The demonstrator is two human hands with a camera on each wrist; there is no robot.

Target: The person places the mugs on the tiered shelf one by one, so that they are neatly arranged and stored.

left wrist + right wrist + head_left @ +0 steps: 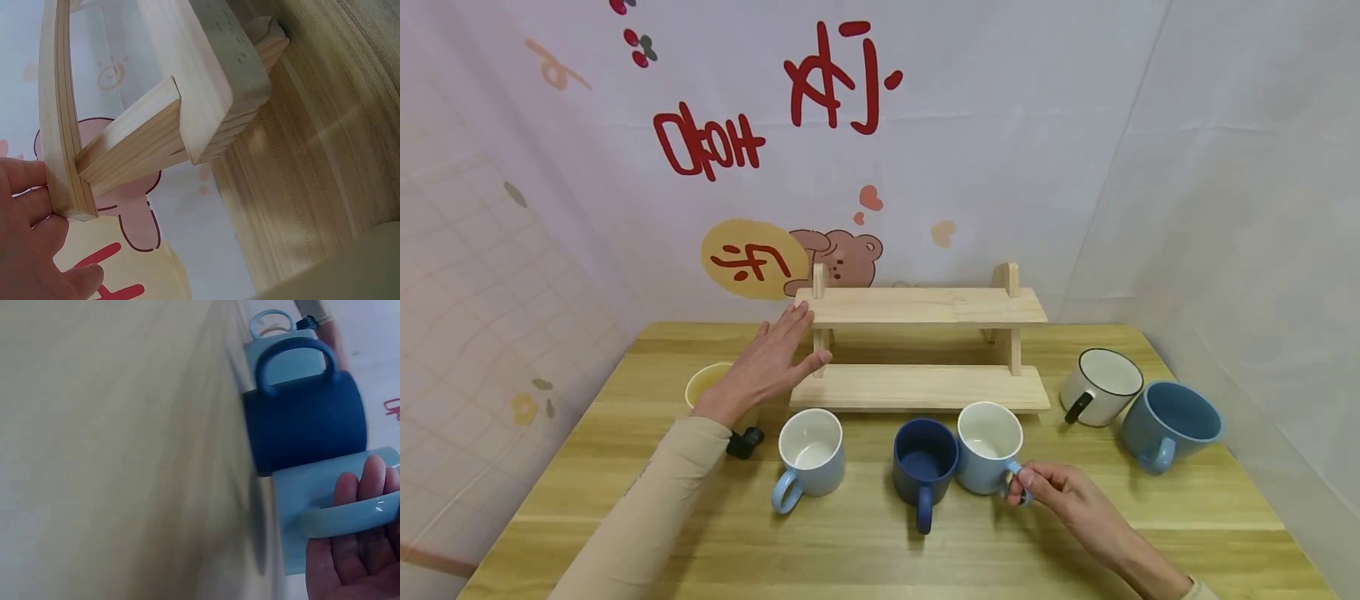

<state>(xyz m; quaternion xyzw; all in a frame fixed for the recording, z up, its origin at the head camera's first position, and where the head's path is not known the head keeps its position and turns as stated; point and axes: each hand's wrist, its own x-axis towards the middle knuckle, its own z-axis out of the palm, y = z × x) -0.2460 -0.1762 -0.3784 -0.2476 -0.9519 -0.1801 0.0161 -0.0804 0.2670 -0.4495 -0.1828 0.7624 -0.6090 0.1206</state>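
My right hand (1071, 504) pinches the handle of a light blue mug (990, 450) with a white inside. In the right wrist view, its fingers (373, 478) pass through the handle loop. This mug stands upright right beside a dark blue mug (925, 467), whose handle faces me. At the left end of a two-tier wooden rack (925, 307), my left hand (767, 367) rests its fingers, fairly straight, against the upper shelf. The left wrist view has those fingertips at the shelf's end (72, 200), with the thumb apart. Another light blue mug (812, 454) stands below the left forearm.
A yellow mug (703, 382) is partly hidden behind the left wrist. To the right of the rack stand a white mug with a black handle (1101, 387) and a larger blue mug (1172, 427). Printed cloth (1000, 167) hangs behind the wooden table (850, 558).
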